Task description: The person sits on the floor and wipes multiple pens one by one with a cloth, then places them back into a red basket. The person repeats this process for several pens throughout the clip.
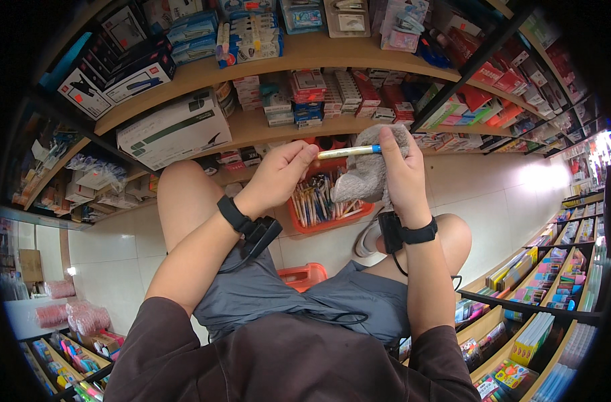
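A marker pen [346, 152] with a pale barrel and a blue band is stretched between my two hands. My left hand [284, 171] pinches its left end between thumb and finger. In my right hand [405, 171] are the pen's blue end and a grey fluffy cloth [361, 176], which hangs down beside the palm. Beneath my hands an orange plastic basket [330, 224] stands on the floor, holding many pens [310, 203]. The cloth and my right hand hide part of the basket.
Wooden shelves [305, 53] with boxed stationery rise before me. A large white carton [175, 131] is on the lower shelf at left. An orange stool [305, 277] shows between my legs. Racks of stationery [536, 281] stand to the right, bubble-wrapped rolls [87, 316] at lower left.
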`<state>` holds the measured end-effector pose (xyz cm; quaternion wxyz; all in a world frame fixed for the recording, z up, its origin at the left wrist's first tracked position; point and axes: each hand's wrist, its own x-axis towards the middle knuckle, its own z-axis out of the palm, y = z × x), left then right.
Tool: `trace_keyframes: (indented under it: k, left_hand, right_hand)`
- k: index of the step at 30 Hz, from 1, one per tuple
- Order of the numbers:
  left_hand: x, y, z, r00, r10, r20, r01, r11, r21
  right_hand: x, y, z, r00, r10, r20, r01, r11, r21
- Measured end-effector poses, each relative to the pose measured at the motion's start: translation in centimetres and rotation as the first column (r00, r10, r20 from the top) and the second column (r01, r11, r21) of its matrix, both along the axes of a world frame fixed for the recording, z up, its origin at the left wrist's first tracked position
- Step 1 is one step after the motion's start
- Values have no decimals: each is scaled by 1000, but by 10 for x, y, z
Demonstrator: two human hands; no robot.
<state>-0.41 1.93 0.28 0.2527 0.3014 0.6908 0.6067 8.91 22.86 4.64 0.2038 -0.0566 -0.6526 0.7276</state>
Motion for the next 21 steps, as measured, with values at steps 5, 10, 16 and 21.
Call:
trace_keyframes:
  k: [5,10,16,21]
  left_hand:
    - [7,10,0,997,56,53,-63,989,133]
    - [9,5,10,990,134,-41,-128,982,137]
    - [5,6,4,997,53,-50,-53,999,1]
    - [5,4,2,996,61,-68,-59,998,35]
  right_hand:
    - [1,6,0,999,46,4,-46,999,-17]
    - [0,1,2,999,24,35,-23,1000,-21]
    - [3,15,9,999,-15,-37,12,998,-64]
    - [6,13,3,999,52,-5,-52,999,0]
